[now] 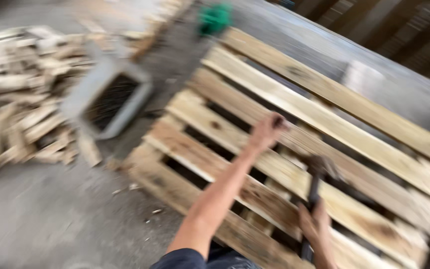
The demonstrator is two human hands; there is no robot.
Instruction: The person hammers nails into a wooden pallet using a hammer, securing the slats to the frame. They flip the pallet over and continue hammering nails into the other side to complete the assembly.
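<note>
The pale wooden pallet (294, 149), built of long flat slats nailed across thicker bearers, lies on the grey concrete floor (51, 219) and fills the right half of the view, slanting from the lower middle up to the right edge. The left hand (265, 132) is stretched forward and rests on one of the middle slats; its fingers look curled around something small and dark at the top, but the picture is blurred and I cannot tell what it is or how tight the grip is. The right hand (314, 221) is lower, near the bottom edge, with its fingers closed around the dark handle of a hammer (317, 184), whose head stands just above a slat. I judge the pallet to be heavy and stiff, rough with possible splinters and nail points, so it is better taken at the outer edge of a slat or at a bearer, not in the narrow gaps. The hammer is hard and top-heavy, and the hold low on the handle looks right. To the left, well apart, there is a loose pile of short wood pieces (21, 99) and a grey rectangular metal box (110, 99) with a dark inside. A green object (214, 19) lies beyond the far end of the pallet.
</note>
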